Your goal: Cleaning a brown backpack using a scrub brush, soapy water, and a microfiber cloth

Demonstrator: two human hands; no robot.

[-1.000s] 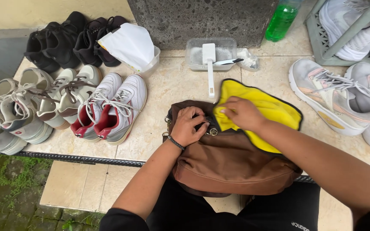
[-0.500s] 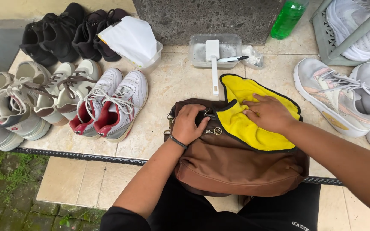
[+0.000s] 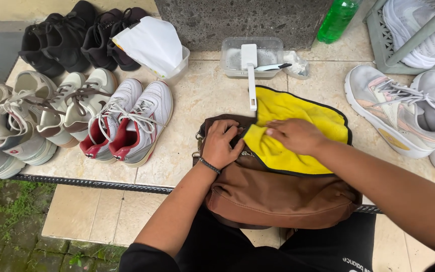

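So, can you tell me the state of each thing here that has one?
Brown bag: lying flat, gripped at its top by the left hand.
Yellow cloth: spread over the bag, pressed by the right hand.
Clear tub: open, a white brush across its rim.
Green bottle: upright.

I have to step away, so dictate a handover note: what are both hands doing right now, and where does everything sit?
Left hand grips the top edge of the brown fabric bag, by its zip end.
Right hand presses flat on the yellow microfibre cloth, which lies over the bag's upper part.
The bag rests on the beige tiled ledge, and the white long-handled brush lies across a clear plastic tub.
Done: cloth on bag. Whether any dirt is left cannot be told.
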